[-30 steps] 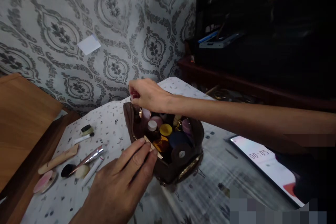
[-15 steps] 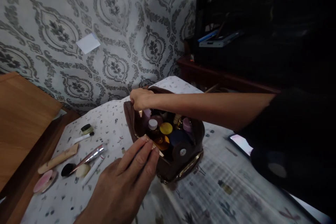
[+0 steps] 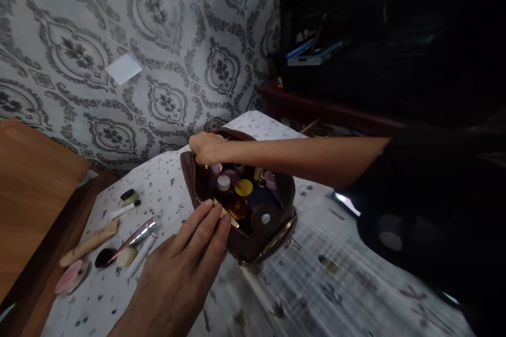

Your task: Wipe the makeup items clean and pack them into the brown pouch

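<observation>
A dark brown zippered cosmetic bag [image 3: 247, 245] stands unzipped on the printed cloth. My left hand [image 3: 185, 253] has its fingers together over the near-left rim, gripping it; the thumb is hidden. A thin beige strip [image 3: 233, 220] shows just past those fingertips, and I cannot tell what it is. Reaching across from the right, my right hand [image 3: 206, 147] is closed on the far-left rim, its fingertips out of sight. Inside the bag are a white-capped bottle [image 3: 223, 184], a yellow round lid [image 3: 244, 187], an amber bottle [image 3: 239, 208] and a mauve item [image 3: 271, 181].
On the cloth at left lie a beige tube [image 3: 89, 242], a makeup brush [image 3: 132, 239], a pink compact [image 3: 71, 277], a white tube [image 3: 142, 255] and a small green jar [image 3: 129, 196]. A wooden panel [image 3: 35, 195] borders the left; a dark red shelf [image 3: 316, 108] stands behind.
The bag and both hands sit slightly further left in view, as the camera has shifted a little. Both hands keep their places on the bag's rim.
</observation>
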A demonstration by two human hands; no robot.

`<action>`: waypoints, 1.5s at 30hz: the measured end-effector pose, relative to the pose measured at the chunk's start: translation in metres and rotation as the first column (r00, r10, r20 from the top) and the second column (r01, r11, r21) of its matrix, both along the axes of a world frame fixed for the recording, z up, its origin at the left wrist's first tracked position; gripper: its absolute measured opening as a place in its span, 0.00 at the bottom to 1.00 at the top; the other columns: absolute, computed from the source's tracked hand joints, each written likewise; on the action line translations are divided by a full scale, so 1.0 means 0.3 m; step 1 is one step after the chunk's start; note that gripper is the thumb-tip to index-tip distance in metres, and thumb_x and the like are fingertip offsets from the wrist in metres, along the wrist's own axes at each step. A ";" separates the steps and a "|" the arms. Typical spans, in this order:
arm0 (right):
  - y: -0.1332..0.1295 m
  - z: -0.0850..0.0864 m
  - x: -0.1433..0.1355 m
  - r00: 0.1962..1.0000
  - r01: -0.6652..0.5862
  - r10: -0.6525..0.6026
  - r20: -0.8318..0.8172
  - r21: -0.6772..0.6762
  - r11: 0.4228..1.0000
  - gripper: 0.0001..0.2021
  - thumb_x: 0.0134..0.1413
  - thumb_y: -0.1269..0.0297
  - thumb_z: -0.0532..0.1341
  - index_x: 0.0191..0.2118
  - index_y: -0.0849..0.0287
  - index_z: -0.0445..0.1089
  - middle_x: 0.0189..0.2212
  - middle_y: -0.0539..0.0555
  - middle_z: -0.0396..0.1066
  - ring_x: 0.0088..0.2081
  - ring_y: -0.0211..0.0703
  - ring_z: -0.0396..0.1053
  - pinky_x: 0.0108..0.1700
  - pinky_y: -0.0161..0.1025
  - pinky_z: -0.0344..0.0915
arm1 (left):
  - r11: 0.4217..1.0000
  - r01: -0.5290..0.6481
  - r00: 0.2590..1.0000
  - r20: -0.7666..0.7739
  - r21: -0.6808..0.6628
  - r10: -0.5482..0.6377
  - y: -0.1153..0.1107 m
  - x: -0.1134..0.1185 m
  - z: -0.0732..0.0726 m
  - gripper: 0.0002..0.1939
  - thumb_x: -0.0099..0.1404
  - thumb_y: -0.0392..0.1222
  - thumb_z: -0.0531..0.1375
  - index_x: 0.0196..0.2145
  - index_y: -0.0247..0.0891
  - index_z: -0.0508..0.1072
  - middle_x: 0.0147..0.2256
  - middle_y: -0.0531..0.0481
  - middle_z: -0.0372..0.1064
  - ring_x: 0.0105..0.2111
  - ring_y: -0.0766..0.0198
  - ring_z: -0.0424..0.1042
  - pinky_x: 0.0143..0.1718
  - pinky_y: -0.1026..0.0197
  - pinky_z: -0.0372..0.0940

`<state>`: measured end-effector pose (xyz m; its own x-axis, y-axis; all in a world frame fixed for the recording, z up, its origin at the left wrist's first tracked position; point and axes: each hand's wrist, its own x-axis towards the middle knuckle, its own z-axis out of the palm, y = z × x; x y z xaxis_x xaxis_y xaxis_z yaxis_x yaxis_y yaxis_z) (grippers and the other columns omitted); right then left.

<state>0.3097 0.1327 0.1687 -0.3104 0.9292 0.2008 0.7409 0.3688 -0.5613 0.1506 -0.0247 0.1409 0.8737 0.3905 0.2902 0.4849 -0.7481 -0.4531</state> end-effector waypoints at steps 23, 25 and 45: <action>-0.372 -0.040 0.243 0.877 -0.416 0.445 0.178 -0.181 0.891 0.09 0.56 0.74 0.58 0.29 0.64 0.75 0.24 0.54 0.72 0.25 0.38 0.66 0.27 0.35 0.56 | 0.998 0.050 0.999 0.015 0.041 -0.050 -0.021 -0.014 -0.003 0.21 0.69 0.27 0.51 0.58 0.30 0.68 0.60 0.38 0.66 0.62 0.51 0.63 0.57 0.55 0.63; -0.365 -0.047 0.230 0.879 -0.424 0.452 0.154 -0.183 0.887 0.07 0.55 0.73 0.60 0.30 0.64 0.76 0.25 0.55 0.72 0.27 0.39 0.67 0.26 0.34 0.55 | 0.998 0.062 0.998 0.021 0.032 -0.063 -0.021 -0.015 -0.005 0.21 0.69 0.27 0.51 0.58 0.28 0.68 0.60 0.38 0.66 0.62 0.51 0.62 0.58 0.55 0.62; -0.347 -0.119 0.178 0.931 -0.331 0.359 0.065 -0.266 0.906 0.08 0.57 0.69 0.60 0.27 0.62 0.70 0.25 0.53 0.68 0.26 0.37 0.65 0.27 0.34 0.56 | 0.998 0.060 0.995 0.079 0.014 -0.061 -0.015 0.008 -0.017 0.20 0.69 0.28 0.51 0.58 0.27 0.67 0.60 0.38 0.65 0.64 0.50 0.58 0.53 0.56 0.70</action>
